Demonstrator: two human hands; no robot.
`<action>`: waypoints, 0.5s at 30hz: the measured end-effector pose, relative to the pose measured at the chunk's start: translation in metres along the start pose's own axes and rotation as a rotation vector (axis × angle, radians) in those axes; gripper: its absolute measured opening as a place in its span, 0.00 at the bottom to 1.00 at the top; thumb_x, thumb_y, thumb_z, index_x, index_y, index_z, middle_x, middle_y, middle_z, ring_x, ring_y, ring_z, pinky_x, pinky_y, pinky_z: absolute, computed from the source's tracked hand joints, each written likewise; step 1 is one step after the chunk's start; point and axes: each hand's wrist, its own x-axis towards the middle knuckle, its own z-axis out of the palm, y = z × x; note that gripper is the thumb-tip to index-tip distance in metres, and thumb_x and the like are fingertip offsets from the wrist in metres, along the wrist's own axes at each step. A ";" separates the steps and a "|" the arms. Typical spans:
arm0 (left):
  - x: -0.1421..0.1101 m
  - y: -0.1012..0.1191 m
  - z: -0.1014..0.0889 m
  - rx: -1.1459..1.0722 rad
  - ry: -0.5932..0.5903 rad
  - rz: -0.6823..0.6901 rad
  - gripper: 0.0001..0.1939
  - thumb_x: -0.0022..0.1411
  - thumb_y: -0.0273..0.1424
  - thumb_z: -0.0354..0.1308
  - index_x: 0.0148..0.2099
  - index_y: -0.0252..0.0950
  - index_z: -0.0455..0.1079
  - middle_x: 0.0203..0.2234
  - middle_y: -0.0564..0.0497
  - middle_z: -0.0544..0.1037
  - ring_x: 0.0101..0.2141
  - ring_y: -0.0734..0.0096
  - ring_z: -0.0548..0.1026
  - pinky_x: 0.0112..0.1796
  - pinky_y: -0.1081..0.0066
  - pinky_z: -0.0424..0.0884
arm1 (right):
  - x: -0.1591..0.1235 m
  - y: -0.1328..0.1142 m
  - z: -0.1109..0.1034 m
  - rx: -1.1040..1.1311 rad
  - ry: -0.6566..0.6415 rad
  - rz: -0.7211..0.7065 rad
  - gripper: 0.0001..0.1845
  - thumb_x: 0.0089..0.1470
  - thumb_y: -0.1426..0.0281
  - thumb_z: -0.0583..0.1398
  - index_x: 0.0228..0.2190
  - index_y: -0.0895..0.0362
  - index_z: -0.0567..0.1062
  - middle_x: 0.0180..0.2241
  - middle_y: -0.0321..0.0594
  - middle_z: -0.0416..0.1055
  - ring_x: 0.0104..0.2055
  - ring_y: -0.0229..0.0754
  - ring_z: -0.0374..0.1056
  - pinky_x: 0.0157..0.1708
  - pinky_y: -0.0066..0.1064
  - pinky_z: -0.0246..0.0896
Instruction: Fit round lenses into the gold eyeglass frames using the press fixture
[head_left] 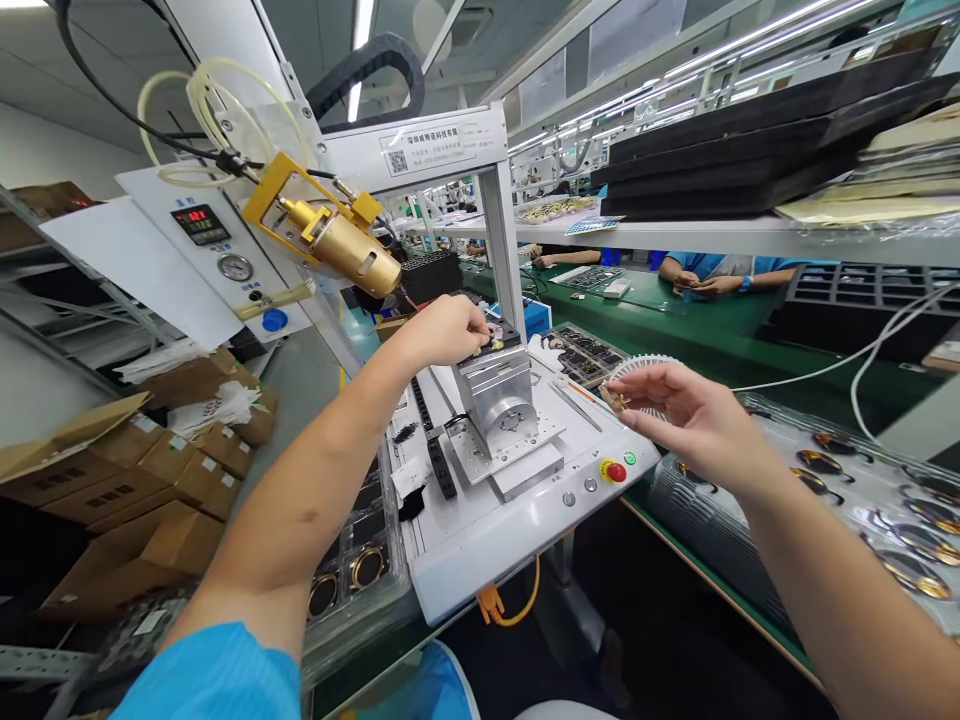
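While cardboard cartons (127, 490) crowd the far left of your view, a white benchtop machine (480, 540) stands at center, its front edge facing you. A control panel (202, 240) with a lit red readout and a round gauge hangs at its left, beside a brass-colored cylinder (352, 250) clamped in a yellow bracket. Below, a tray of gold-rimmed round parts (352, 560) sits partly hidden behind your left forearm.

Your left hand (442, 332) reaches over a dark fixture top (487, 340), fingers drawn together. The hand covers whatever they touch, so you cannot tell whether they grip anything. Under it stands a machined aluminum block (495, 395).

Your right hand (694, 415), raised above the machine, pinches a small gold-colored part (616, 400) between thumb and fingertips; its shape is too small to make out. Just behind it shows a white toothed ring (641, 378). Tweezers (576, 407) lie on the machine bed, left of a red emergency-stop button (613, 472).

At far right, a tray of dark, gold-rimmed round pieces (862, 510) runs off the frame. Beyond the machine, across a green surface (675, 315), a co-worker's hands (694, 283) hold something too small to identify.
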 end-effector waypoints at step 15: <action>-0.044 -0.022 0.042 -0.011 0.073 0.143 0.43 0.63 0.55 0.59 0.71 0.35 0.58 0.71 0.35 0.60 0.72 0.46 0.54 0.68 0.49 0.53 | -0.089 0.129 0.017 -0.561 -0.211 0.585 0.49 0.57 0.66 0.62 0.72 0.65 0.49 0.39 0.45 0.80 0.43 0.54 0.77 0.46 0.40 0.68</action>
